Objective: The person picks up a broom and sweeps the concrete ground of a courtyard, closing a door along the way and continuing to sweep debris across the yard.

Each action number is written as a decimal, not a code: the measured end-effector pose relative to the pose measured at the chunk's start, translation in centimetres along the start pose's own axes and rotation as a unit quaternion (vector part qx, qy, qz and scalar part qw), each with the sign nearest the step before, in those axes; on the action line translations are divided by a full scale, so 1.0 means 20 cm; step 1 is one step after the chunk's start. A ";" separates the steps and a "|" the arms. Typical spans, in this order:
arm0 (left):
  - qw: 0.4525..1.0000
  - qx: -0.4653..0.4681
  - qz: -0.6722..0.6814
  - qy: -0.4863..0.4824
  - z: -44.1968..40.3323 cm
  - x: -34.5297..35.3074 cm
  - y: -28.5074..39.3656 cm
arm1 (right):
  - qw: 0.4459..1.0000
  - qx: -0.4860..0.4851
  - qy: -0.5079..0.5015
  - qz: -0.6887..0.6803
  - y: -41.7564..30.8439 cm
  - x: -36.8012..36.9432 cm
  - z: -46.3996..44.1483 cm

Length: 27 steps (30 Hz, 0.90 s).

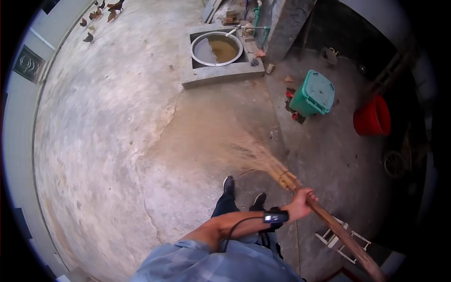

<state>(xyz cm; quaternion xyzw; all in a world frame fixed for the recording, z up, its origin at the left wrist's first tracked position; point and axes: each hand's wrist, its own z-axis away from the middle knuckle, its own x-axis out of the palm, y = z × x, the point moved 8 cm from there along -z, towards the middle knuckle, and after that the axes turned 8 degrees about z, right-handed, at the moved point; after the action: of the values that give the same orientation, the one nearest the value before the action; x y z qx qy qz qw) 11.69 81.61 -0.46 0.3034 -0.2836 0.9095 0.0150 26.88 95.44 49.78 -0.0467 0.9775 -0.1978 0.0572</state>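
My left hand (pixel 301 205) is closed around the wooden handle of a long broom (pixel 339 230), just behind where the bristles are bound. A dark device with a cable is strapped on that wrist. From the hand the bristles (pixel 256 157) fan out up and to the left, over the concrete floor ahead of my feet, and their tips are blurred. The handle runs down to the lower right edge of the view. My right hand does not show.
A raised concrete basin (pixel 221 73) holds a round metal tub (pixel 192 49) of murky water. Right of it are a green lidded bin (pixel 319 91) and a red bucket (pixel 371 117). A small stool (pixel 333 241) lies under the handle. Several chickens (pixel 112 14) are far left.
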 end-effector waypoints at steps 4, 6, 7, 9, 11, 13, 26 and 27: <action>0.989 0.010 -0.117 -0.092 -0.35 0.10 0.32 | 0.983 -0.146 -0.109 0.015 -0.33 0.24 0.34; 0.983 0.102 -0.129 -0.076 -0.34 0.06 0.74 | 0.963 -0.167 -0.203 0.050 -0.40 0.51 0.59; 0.987 0.117 -0.091 -0.068 -0.31 0.01 0.93 | 0.940 -0.073 -0.314 0.115 -0.06 0.54 0.69; 0.965 0.224 -0.133 -0.027 -0.21 -0.29 1.39 | 0.941 0.008 -0.337 -0.032 -0.18 0.77 0.88; 0.547 0.550 -0.629 -0.058 0.47 -0.23 1.71 | 0.896 0.060 -0.422 -0.129 -0.29 0.96 1.22; 0.589 0.575 -0.564 0.067 0.70 -0.54 2.17 | 0.837 -0.042 -0.536 -0.098 -0.45 1.08 1.64; 0.891 0.440 0.006 0.115 0.80 -1.17 1.55 | 0.827 0.246 -0.506 0.012 0.90 0.35 1.79; 0.907 0.409 -0.010 0.093 0.71 -1.20 1.40 | 0.828 0.226 -0.504 0.091 0.99 0.19 1.64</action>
<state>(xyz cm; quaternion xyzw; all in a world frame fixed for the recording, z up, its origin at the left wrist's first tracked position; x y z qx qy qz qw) 33.40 54.14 -18.79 0.1994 0.1195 0.9697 -0.0749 26.11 100.56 11.64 -0.0363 0.7404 -0.3562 0.5689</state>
